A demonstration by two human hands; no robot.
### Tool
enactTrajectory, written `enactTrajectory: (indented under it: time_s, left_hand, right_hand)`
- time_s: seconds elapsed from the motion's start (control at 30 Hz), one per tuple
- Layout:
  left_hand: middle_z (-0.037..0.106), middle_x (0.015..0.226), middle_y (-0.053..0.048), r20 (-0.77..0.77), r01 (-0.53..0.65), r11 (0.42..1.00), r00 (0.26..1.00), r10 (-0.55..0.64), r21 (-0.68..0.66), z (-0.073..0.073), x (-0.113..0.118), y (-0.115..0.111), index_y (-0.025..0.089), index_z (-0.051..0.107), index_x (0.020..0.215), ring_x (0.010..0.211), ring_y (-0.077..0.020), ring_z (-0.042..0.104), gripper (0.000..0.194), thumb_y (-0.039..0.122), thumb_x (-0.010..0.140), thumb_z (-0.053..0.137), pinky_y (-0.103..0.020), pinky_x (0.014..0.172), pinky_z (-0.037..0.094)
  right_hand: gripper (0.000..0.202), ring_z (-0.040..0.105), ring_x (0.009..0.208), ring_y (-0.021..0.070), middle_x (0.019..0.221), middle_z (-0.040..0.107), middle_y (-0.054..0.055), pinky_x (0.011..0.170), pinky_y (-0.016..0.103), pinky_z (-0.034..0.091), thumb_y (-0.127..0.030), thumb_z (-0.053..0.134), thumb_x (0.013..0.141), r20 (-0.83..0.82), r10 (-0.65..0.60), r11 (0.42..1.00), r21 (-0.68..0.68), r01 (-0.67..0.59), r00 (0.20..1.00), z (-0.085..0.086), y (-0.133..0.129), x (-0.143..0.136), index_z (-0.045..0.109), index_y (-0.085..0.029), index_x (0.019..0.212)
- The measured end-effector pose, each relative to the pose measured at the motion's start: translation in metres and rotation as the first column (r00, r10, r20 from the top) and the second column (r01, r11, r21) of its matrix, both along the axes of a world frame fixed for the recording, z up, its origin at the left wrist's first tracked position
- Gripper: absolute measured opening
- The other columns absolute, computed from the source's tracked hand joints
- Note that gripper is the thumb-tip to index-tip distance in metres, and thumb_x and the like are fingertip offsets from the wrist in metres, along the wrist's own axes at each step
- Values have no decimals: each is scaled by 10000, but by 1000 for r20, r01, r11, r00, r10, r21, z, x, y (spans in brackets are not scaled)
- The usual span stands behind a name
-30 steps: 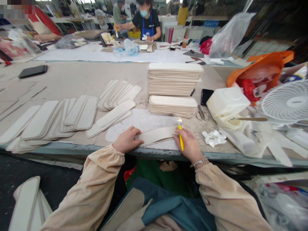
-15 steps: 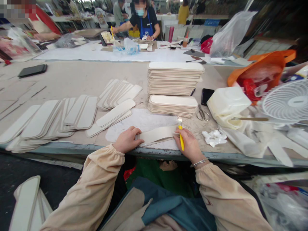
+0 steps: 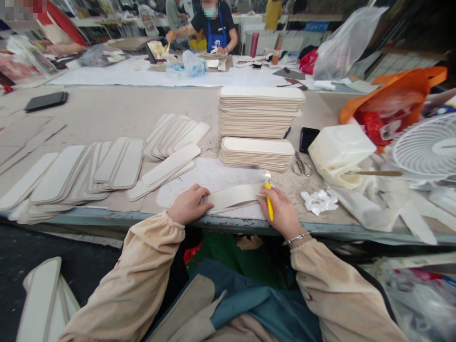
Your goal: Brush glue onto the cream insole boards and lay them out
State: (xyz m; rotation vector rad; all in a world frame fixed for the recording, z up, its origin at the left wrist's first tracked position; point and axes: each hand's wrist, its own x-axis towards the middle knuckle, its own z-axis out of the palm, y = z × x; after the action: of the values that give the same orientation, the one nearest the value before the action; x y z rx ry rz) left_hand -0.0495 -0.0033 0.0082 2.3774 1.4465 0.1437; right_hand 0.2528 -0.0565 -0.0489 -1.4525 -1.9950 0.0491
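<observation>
A pale cream strip (image 3: pixel 233 195), bowed slightly upward, lies in front of me over a white sheet (image 3: pixel 178 192) near the table's edge. At its left end, my left hand (image 3: pixel 189 204) is closed with thumb and fingers pinching it. My right hand (image 3: pixel 283 213) grips a yellow-handled brush (image 3: pixel 269 195), bristles pointing away from me. Its fingers also touch the strip's right end; whether they pinch it is hidden. Just beyond stands a short stack of round-cornered cream panels (image 3: pixel 256 154), with a taller stack (image 3: pixel 260 111) behind it.
Fanned panels (image 3: pixel 126 164) spread over the left side. To the right lie scissors (image 3: pixel 302 166), a phone (image 3: pixel 308 139), crumpled white paper (image 3: pixel 318 202), a cut-open white jug (image 3: pixel 342 147) with a stick, and a fan (image 3: pixel 427 147). A co-worker (image 3: pixel 213 33) sits across the table.
The view has shifted slightly. Both hands keep their places on the strip, and the brush stays in my right hand with hardly any movement.
</observation>
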Motion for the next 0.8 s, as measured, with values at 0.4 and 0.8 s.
enactTrajectory:
  time_s: [0.4, 0.8]
  left_hand:
    - [549, 990, -50, -10, 32, 999, 999, -31, 19, -1, -1, -1, 196, 583, 1041, 757, -169, 584, 301, 419, 841, 554, -311, 719, 475]
    - [545, 989, -49, -24, 39, 999, 999, -39, 26, -1, -1, -1, 200, 580, 1063, 773, -173, 586, 322, 434, 846, 541, -314, 743, 480]
  right_hand:
    - [233, 562, 1119, 271, 1114, 646, 109, 967, 457, 483, -280, 548, 906, -6, 9, 1000, -12, -9, 1000, 2, -1, 0, 558, -199, 1124]
    - [243, 551, 1123, 281, 1130, 639, 112, 955, 465, 482, -291, 531, 911, 1, 14, 1000, -26, -14, 1000, 2, -1, 1, 554, -205, 1136]
